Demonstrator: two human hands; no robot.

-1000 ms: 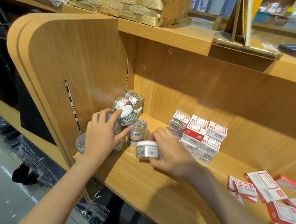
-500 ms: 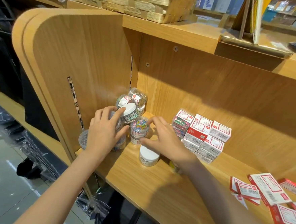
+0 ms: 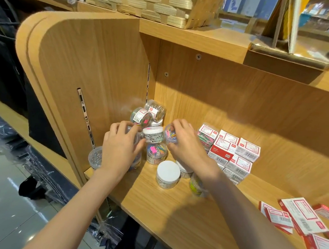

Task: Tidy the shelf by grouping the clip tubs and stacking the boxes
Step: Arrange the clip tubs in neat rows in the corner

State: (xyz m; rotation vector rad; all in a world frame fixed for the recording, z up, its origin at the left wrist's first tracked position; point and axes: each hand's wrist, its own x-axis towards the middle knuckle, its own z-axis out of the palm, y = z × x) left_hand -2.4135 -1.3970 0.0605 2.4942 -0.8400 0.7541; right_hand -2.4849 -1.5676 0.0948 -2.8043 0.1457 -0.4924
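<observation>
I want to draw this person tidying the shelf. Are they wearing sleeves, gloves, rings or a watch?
No. Both forearms are bare right to the bottom of the picture, so no sleeves show. The left hand and right hand have no gloves, and no ring, watch or bracelet can be seen on the fingers or wrists.

Matt wood-grain shelf point(image 3: 154, 203); clear glossy plastic tubs point(image 3: 154, 112); printed card boxes point(image 3: 247, 149); woven straw basket point(image 3: 148, 4); glossy floor tiles point(image 3: 7, 210).
</observation>
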